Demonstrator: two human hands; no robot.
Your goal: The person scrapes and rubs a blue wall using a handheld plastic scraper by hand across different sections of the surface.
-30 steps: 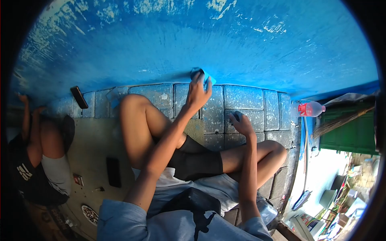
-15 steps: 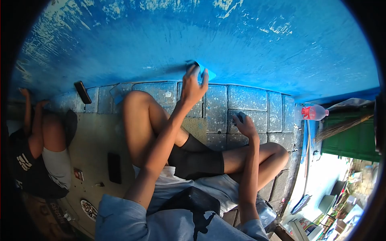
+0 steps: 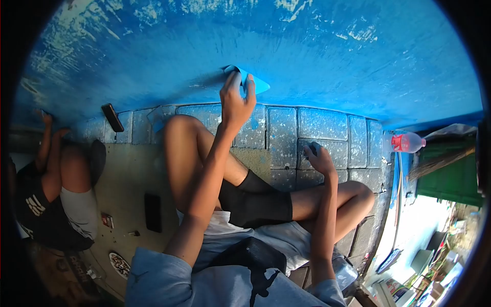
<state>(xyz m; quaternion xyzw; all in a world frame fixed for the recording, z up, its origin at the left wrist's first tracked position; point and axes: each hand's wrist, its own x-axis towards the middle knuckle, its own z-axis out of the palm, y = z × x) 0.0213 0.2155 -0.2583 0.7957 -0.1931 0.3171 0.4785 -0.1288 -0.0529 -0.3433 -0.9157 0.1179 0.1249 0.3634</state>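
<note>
1. Well, at far left another person (image 3: 35,204) sits near the blue wall (image 3: 317,56), one hand raised towards it.
2. Next, a round dish (image 3: 119,265) of small bits and a flat black slab (image 3: 153,212) lie on the floor; a dark phone-like device (image 3: 112,117) sits near the wall's foot.
3. The left hand (image 3: 237,104) grips a bright blue sheet (image 3: 257,83) against the wall, fingers bent over it.
4. The right hand (image 3: 322,160), above grey paving blocks (image 3: 322,124), is closed around a dark lump (image 3: 314,148).
5. Rightmost, a red-labelled bottle (image 3: 407,143) is near a broom (image 3: 442,163).
</note>
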